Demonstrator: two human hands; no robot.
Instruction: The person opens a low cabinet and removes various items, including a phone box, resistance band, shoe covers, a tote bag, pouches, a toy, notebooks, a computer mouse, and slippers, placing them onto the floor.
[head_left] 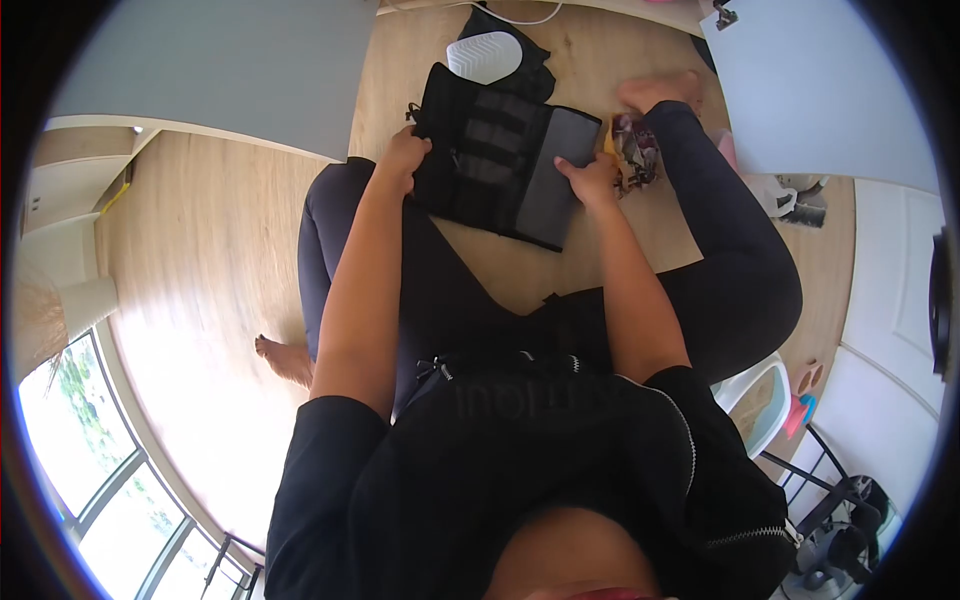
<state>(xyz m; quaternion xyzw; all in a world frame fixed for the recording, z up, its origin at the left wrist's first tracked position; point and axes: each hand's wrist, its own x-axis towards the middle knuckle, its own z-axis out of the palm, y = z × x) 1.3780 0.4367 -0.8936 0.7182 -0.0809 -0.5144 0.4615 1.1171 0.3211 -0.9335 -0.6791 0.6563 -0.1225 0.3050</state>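
The black case (pixel 508 190) lies unfolded in the upper middle of the frame, above the gap between the bent legs (pixel 440 265), with dark straps (pixel 492 135) across its middle and a grey panel (pixel 556 180) on its right side. The left hand (pixel 402 160) has its fingers curled in on the case's left edge, gripping it; how deep the fingers reach underneath is hidden. The right hand (pixel 595 182) pinches the right edge, thumb laid over the grey panel, the other fingers mostly out of sight.

With a hold at each side, an uneven pull could twist the case or let the grey panel flop over, since the thumb seems to be all that presses on it from above. The white ridged object (pixel 485 57) sits against the case's top edge, partly over a black cloth (pixel 538 82); a push upward in the frame could shove both along the wooden floor (pixel 200 230). On the right, a patterned bundle (pixel 637 150) lies just beside the right hand and near the foot (pixel 665 92), so the fingers could snag it if they swing outward.
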